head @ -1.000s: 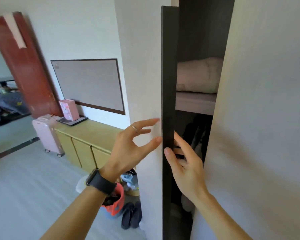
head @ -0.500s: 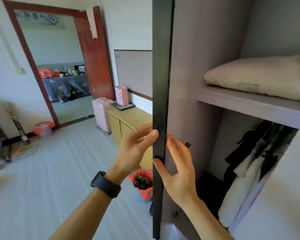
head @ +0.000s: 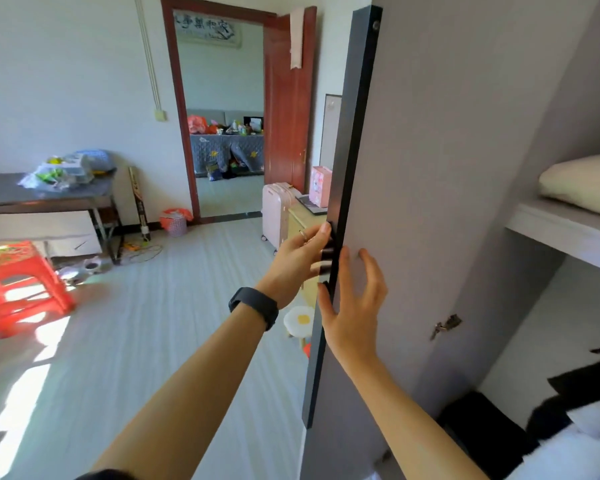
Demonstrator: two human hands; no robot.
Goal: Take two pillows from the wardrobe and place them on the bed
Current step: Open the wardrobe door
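A cream pillow (head: 582, 183) lies on the upper shelf (head: 561, 230) of the wardrobe at the right edge; only its left end shows. The wardrobe door (head: 430, 150) stands swung wide, its dark edge toward me. My left hand (head: 298, 258), with a black watch on the wrist, curls its fingers around the outer side of that edge at the dark handle. My right hand (head: 354, 306) rests flat on the door's inner face, fingers spread, thumb on the edge. Neither hand touches the pillow. No bed is visible in this room.
Dark and white clothes (head: 586, 386) fill the compartment under the shelf. Beyond the door stand a pink suitcase (head: 278, 209), a low yellow cabinet (head: 302, 220) and a small white stool (head: 300, 320). A red plastic stool (head: 18, 285) and a cluttered metal table (head: 42, 195) stand at left.
The wardrobe door has swung much further open, with both hands riding on its edge. The view has turned left, so the pillow now sits at the right edge.
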